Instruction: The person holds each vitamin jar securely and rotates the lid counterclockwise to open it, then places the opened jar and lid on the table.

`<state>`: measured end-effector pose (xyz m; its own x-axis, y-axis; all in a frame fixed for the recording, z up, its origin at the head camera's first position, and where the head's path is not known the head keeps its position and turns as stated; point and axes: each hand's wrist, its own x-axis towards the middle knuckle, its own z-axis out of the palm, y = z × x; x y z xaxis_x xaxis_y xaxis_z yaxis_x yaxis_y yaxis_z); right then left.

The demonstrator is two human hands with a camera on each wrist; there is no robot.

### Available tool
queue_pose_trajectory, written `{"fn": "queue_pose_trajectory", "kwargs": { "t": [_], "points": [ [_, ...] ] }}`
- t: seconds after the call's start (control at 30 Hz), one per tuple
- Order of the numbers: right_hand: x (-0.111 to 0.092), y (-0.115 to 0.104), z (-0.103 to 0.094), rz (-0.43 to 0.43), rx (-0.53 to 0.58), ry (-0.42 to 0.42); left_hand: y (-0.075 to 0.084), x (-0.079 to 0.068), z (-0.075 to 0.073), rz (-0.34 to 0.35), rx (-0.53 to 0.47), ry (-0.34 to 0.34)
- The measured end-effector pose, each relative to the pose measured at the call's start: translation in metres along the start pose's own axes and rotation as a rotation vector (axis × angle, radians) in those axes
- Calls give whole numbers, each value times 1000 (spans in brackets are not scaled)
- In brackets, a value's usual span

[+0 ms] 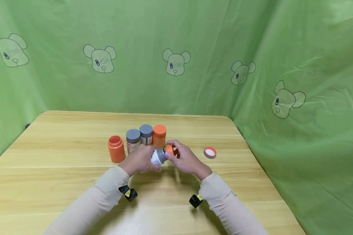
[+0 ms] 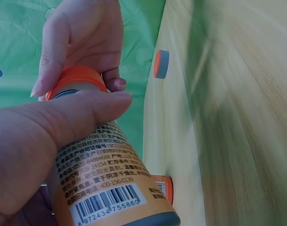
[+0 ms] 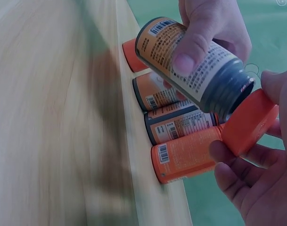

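Observation:
My left hand (image 1: 141,159) grips a grey bottle (image 3: 200,66) with a printed orange-and-white label and a barcode. The bottle is tilted, its threaded mouth pointing toward my right hand (image 1: 188,159). Between thumb and fingers, that right hand pinches an orange cap (image 3: 250,121), held at an angle right at the bottle's mouth. In the left wrist view the orange cap (image 2: 77,77) overlaps the neck, and my left thumb lies along the label just below it.
Behind my hands stand two grey-capped bottles (image 1: 133,135) and an orange bottle with an orange cap (image 1: 159,133). An uncapped orange bottle (image 1: 116,150) is left of them. A loose grey-and-orange cap (image 1: 210,152) lies on the wooden table (image 1: 247,182) at right. Green curtains surround it.

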<state>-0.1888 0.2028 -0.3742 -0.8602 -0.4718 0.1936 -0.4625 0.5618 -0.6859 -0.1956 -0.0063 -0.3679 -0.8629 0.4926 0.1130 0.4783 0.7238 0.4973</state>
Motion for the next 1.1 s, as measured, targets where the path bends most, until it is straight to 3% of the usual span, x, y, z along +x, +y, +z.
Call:
{"fn": "queue_pose_trajectory", "kwargs": {
  "t": [0.17, 0.43, 0.67, 0.93, 1.1],
  "points": [
    [-1, 5, -2, 10, 3, 33, -2, -1, -1, -3, -2, 5],
    [-6, 16, -6, 54, -4, 74, -7, -4, -2, -66, -16, 3],
    [-10, 29, -14, 25, -25, 135, -16, -7, -3, -108, -52, 10],
    [-20, 41, -26, 89, 17, 167, -26, -12, -7, -106, -75, 29],
    [-24, 50, -34, 130, -21, 191, -29, -14, -9, -113, -97, 47]
  ]
}}
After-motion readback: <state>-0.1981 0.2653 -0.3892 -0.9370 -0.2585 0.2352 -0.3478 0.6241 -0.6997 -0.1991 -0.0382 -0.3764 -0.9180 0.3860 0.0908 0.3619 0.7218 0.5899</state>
